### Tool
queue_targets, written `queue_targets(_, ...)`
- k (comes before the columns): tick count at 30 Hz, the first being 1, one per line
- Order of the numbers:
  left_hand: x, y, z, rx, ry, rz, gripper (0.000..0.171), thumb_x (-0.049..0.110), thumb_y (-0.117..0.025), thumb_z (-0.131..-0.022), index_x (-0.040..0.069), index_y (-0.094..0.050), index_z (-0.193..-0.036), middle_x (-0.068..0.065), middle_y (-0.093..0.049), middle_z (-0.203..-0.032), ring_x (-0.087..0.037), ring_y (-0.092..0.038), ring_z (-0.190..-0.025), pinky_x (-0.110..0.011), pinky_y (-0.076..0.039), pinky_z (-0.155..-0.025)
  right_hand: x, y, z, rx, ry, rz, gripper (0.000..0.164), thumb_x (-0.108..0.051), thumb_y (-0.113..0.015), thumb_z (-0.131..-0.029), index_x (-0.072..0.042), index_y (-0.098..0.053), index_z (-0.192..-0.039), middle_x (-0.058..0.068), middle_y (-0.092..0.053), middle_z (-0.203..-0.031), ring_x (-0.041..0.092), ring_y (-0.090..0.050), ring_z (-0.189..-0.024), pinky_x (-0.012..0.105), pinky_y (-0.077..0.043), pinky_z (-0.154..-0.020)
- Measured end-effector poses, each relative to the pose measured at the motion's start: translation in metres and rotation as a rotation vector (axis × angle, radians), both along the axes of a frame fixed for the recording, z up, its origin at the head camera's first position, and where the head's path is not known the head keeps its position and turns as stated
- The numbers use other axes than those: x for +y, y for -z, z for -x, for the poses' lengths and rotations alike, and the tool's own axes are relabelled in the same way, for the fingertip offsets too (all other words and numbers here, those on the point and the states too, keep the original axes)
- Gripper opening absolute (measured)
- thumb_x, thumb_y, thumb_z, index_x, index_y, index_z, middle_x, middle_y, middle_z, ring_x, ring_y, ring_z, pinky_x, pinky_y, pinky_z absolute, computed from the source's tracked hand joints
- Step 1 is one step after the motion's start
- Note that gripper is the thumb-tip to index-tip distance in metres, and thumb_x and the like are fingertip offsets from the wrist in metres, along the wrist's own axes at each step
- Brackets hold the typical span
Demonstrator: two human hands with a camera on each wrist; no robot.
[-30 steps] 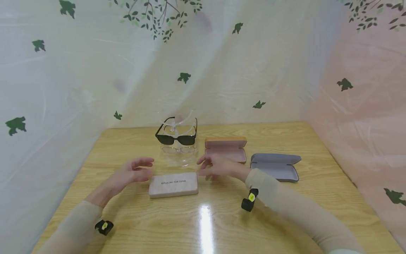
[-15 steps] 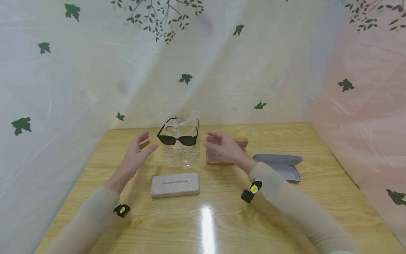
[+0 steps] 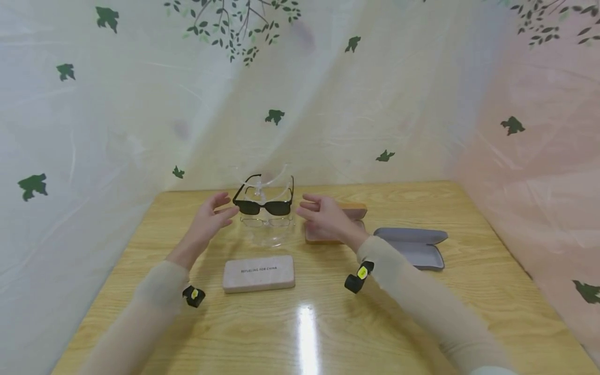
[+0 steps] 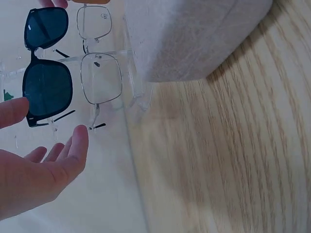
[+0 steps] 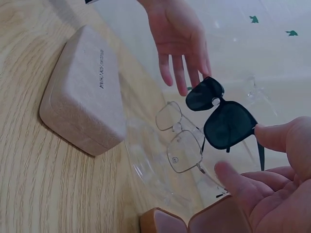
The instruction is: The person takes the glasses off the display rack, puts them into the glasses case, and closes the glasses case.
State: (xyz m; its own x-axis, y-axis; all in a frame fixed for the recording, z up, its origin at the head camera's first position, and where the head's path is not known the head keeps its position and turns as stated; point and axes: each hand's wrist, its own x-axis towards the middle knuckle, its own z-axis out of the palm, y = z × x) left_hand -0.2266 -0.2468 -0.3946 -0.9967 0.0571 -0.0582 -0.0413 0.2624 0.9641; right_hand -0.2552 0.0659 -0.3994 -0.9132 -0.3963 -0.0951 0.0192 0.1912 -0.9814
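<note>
Black sunglasses (image 3: pixel 277 208) sit on a clear display stand (image 3: pixel 272 242), above a pair of thin metal-framed eyeglasses (image 5: pixel 184 150). My left hand (image 3: pixel 209 223) is at the left end of the sunglasses, thumb tip right at the frame's outer corner in the left wrist view. At the opposite end is my right hand (image 3: pixel 326 217), its thumb tip overlapping the hinge in the right wrist view. Both hands have their fingers loosely extended, spread around the temples rather than curled on them. The sunglasses still rest on the stand.
A closed pale glasses case (image 3: pixel 259 281) with lettering lies in front of the stand. Behind my right hand is an open orange case (image 3: pixel 354 211) with pink lining. An open grey case (image 3: pixel 412 235) lies further right. A printed curtain (image 3: pixel 319 104) hangs behind the table.
Both hands have moved from beside the closed pale case forward to the two sides of the sunglasses, then inward toward the frame. The glasses and cases have stayed put.
</note>
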Motion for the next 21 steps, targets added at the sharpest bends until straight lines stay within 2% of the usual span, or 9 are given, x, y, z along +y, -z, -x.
queue_targets(5, 0.002, 0.006, 0.006, 0.007, -0.046, -0.028, 0.068, 0.024, -0.064, -0.102, 0.000, -0.030, -0.156, -0.022, -0.038, -0.155, -0.039, -0.045, -0.136, -0.045, -0.048, -0.106, -0.008, 0.003, 0.004, -0.059, 0.001, 0.068, 0.066, -0.019, -0.066, -0.101, 0.000, -0.035, -0.155, 0.021, -0.047, -0.151, 0.032, -0.059, -0.126, 0.059, -0.053, -0.093)
queue_targets(10, 0.001, 0.011, 0.009, 0.025, -0.089, -0.083, 0.062, 0.028, -0.060, -0.104, -0.002, -0.036, -0.153, -0.023, -0.044, -0.148, -0.041, -0.048, -0.134, -0.044, -0.050, -0.103, -0.014, 0.002, 0.004, -0.056, -0.001, 0.075, 0.068, -0.023, -0.068, -0.100, -0.001, -0.035, -0.156, 0.018, -0.050, -0.150, 0.027, -0.055, -0.132, 0.053, -0.054, -0.096)
queue_targets(16, -0.001, 0.018, 0.010, 0.014, -0.092, -0.106, 0.064, 0.039, -0.057, -0.104, -0.002, -0.041, -0.151, -0.020, -0.048, -0.148, -0.039, -0.053, -0.131, -0.035, -0.054, -0.099, -0.017, 0.003, 0.003, -0.109, 0.007, 0.144, 0.070, -0.019, -0.067, -0.101, 0.000, -0.031, -0.157, 0.020, -0.045, -0.153, 0.030, -0.051, -0.135, 0.047, -0.056, -0.095)
queue_targets(21, -0.003, 0.019, 0.012, 0.018, -0.094, -0.130, 0.064, 0.041, -0.055, -0.105, -0.004, -0.042, -0.150, -0.020, -0.047, -0.149, -0.041, -0.053, -0.130, -0.038, -0.053, -0.100, -0.021, 0.003, 0.005, -0.127, 0.013, 0.182, 0.070, -0.018, -0.067, -0.100, 0.000, -0.031, -0.157, 0.020, -0.045, -0.153, 0.030, -0.052, -0.135, 0.048, -0.055, -0.097)
